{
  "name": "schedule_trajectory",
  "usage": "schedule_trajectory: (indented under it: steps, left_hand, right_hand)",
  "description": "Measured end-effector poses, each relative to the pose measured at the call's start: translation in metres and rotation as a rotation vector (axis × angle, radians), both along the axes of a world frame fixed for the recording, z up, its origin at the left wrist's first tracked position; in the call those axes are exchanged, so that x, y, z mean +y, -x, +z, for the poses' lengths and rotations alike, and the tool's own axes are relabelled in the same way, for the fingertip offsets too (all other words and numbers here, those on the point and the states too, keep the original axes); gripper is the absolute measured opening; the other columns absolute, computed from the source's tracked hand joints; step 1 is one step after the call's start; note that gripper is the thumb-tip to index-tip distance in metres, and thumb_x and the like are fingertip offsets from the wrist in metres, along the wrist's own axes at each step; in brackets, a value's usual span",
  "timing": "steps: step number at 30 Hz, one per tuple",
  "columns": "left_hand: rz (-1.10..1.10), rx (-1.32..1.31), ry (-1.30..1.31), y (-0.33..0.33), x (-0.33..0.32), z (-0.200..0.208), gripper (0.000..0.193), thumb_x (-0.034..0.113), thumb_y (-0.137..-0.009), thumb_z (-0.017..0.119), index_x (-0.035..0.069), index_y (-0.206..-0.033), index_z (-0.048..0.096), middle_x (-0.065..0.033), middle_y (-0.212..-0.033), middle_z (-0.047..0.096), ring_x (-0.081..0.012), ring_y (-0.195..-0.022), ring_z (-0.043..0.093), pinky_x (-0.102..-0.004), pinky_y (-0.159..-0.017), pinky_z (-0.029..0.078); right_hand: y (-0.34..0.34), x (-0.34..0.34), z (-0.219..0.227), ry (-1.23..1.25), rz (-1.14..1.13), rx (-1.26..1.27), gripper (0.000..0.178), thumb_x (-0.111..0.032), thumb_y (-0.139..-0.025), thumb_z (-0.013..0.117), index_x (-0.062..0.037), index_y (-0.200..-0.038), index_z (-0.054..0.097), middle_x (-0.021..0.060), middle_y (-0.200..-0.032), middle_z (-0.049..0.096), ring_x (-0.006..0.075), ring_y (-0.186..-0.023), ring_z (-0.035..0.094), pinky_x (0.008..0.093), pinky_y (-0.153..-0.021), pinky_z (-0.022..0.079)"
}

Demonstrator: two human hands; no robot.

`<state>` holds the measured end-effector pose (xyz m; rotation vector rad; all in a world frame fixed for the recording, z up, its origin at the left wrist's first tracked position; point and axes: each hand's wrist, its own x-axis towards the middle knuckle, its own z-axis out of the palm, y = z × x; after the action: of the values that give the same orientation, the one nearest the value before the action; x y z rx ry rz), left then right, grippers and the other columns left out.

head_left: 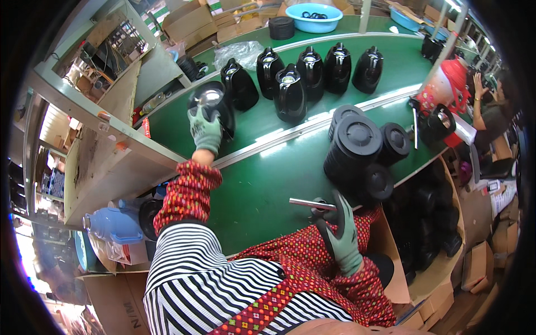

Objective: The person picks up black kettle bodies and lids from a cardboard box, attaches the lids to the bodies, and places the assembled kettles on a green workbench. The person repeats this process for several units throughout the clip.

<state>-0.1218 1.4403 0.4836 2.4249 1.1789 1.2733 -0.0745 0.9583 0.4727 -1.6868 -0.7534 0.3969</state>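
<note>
Green fabric gloves cover both hands. The left hand (205, 129) reaches far out across the green counter (251, 195), arm nearly straight in its red patterned sleeve, and its fingers are clamped on the near side of a black kettle body (215, 106) with a shiny steel opening at the top; the glove hides much of the kettle's front. This kettle stands at the far left of the counter, on the belt strip beyond the pale dividing rail (290, 137), left of the row of black kettles (304, 72) lined up there.

The right hand (345, 234) stays close to the body at the counter's near edge, wrist bent, fingers wrapped together round the dark handle of a tool (312, 204) whose slim metal shaft points left over the counter. How the handle and shaft join is hard to make out behind the glove.

Just beyond this hand, at the counter's right edge, sit stacks of round black lids (360, 148). Farther right another person (491, 111) is at work, partly cut off by the dark rim. A blue basin (314, 18) rests at the far edge.
</note>
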Motion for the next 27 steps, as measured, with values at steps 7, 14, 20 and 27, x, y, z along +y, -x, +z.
schedule_trajectory:
  steps: [7, 14, 20, 27]
  left_hand:
    - [-0.641, 0.063, -0.043, 0.058, -0.191, 0.093, 0.040, 0.000, -0.076, 0.076, 0.008, -0.116, 0.070, -0.0194, -0.115, 0.061, -0.0417, -0.102, 0.066, -0.0460, -0.085, 0.056]
    - [-1.210, 0.124, -0.113, 0.086, -0.288, 0.097, 0.041, -0.002, -0.073, 0.086, 0.005, -0.112, 0.077, -0.0121, -0.106, 0.065, -0.0239, -0.087, 0.072, -0.0340, -0.072, 0.058]
    - [-1.280, -0.284, 0.497, 0.083, -0.297, 0.078, 0.064, 0.000, -0.093, 0.070, -0.001, -0.152, 0.047, -0.0205, -0.138, 0.059, -0.0213, -0.084, 0.072, -0.0312, -0.074, 0.058]
    - [-1.629, 0.400, 2.506, 0.061, -0.262, -0.008, 0.056, 0.020, -0.110, 0.052, 0.004, -0.162, 0.035, -0.0164, -0.152, 0.054, -0.0245, -0.104, 0.072, -0.0365, -0.086, 0.062]
  right_hand:
    - [0.001, 0.048, 0.100, -0.028, 0.070, 0.606, 0.096, -0.052, -0.100, 0.071, -0.0016, -0.167, 0.023, 0.0264, -0.157, 0.042, 0.0196, -0.096, 0.073, 0.0348, -0.075, 0.061]
    - [0.011, 0.010, 0.124, -0.191, -0.028, 0.848, 0.064, -0.050, -0.098, 0.074, -0.0048, -0.141, 0.055, 0.0082, -0.109, 0.073, 0.0182, -0.082, 0.076, 0.0320, -0.065, 0.065]
    - [0.027, -0.082, 0.091, -0.362, -0.100, 0.685, 0.064, -0.038, -0.100, 0.074, 0.0024, -0.145, 0.054, 0.0120, -0.133, 0.068, 0.0218, -0.110, 0.072, 0.0363, -0.099, 0.058]
    - [0.012, -0.141, 0.114, -0.249, 0.241, 0.574, 0.104, -0.033, -0.081, 0.093, 0.0065, -0.161, 0.039, 0.0166, -0.155, 0.057, 0.0244, -0.137, 0.059, 0.0406, -0.118, 0.043]
